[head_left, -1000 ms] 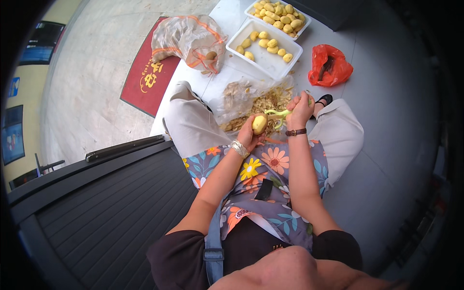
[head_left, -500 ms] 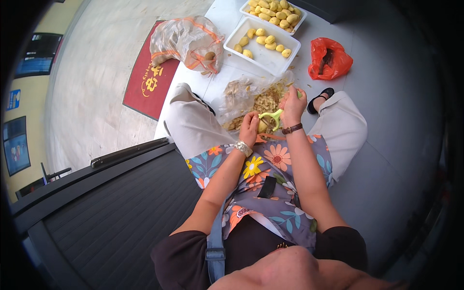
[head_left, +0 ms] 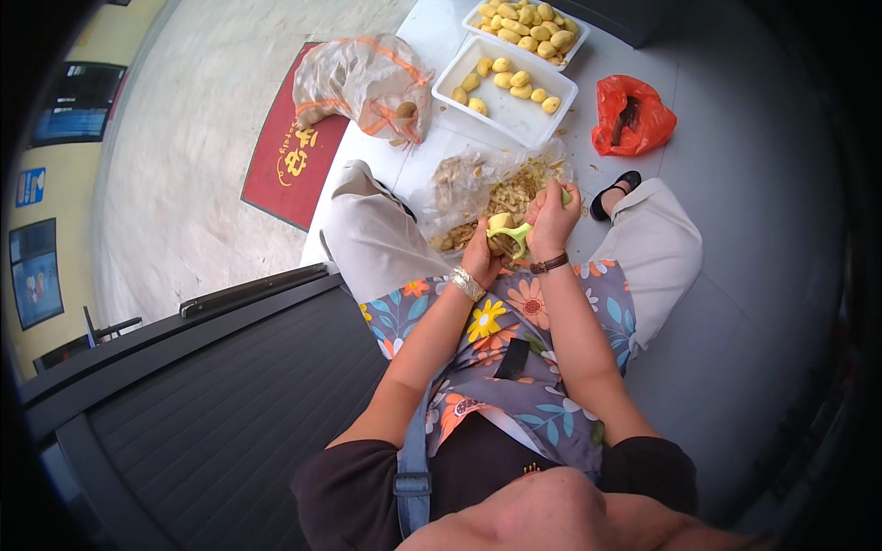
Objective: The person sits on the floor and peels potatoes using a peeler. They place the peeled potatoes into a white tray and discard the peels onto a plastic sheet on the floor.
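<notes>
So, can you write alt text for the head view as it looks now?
A person's left hand holds a partly peeled yellow potato while the right hand holds a light-green peeler to it, near pale peelings on crumpled clear plastic. Beyond sit two white rectangular tubs of yellow potatoes.

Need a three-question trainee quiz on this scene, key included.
1. What does each hand hold?
2. True or false: the nearer white tray holds fewer yellow potatoes than the farther white tray.
3. In the picture, where is the red plastic bag relative to the nearer white tray? A) left of it B) right of it C) inside it

Key:
1. Left hand: a potato; right hand: a green peeler.
2. True.
3. B.
</notes>
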The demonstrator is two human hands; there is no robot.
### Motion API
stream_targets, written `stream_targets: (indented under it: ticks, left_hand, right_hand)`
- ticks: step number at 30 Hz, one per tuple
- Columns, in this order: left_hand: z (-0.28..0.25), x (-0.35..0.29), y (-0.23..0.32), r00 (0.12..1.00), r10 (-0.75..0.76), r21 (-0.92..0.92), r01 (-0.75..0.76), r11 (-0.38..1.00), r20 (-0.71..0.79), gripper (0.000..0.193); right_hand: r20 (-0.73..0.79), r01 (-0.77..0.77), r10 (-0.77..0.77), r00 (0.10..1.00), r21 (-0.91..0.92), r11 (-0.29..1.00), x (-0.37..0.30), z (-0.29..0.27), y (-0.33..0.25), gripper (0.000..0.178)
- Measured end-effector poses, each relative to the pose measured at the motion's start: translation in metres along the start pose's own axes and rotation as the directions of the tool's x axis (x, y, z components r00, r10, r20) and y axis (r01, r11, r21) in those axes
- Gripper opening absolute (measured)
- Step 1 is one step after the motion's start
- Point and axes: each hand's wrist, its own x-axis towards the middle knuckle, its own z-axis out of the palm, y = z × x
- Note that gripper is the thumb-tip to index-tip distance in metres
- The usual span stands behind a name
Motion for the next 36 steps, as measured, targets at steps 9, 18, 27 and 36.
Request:
stream_targets:
  ticks: [9, 18, 27, 36]
  left_hand:
    - [0.003, -0.015, 0.002, 0.998, 0.026, 0.146, -0.016, 0.989, -0.061, 0.042]
    - [-0.005, -0.006, 0.006, 1.000, 0.010, 0.064, -0.010, 0.998, -0.005, 0.044]
    - [0.001, -0.007, 0.008, 0.999, -0.033, -0.050, 0.034, 0.998, 0.019, 0.046]
    - [0.014, -0.019, 0.011, 0.997, 0.080, 0.042, -0.080, 0.996, -0.004, 0.039]
  right_hand:
    - [-0.167, 0.218, -0.231, 0.959, -0.092, 0.972, 0.067, -0.017, -0.012, 0.019]
    - [0.059, 0.073, -0.068, 0.996, -0.103, 0.992, 0.012, 0.006, 0.011, 0.017]
    - [0.010, 0.076, -0.075, 0.997, -0.010, 0.997, 0.024, 0.003, -0.017, 0.016]
    - [-0.152, 0.220, -0.241, 0.959, -0.143, 0.965, 0.053, 0.003, -0.005, 0.018]
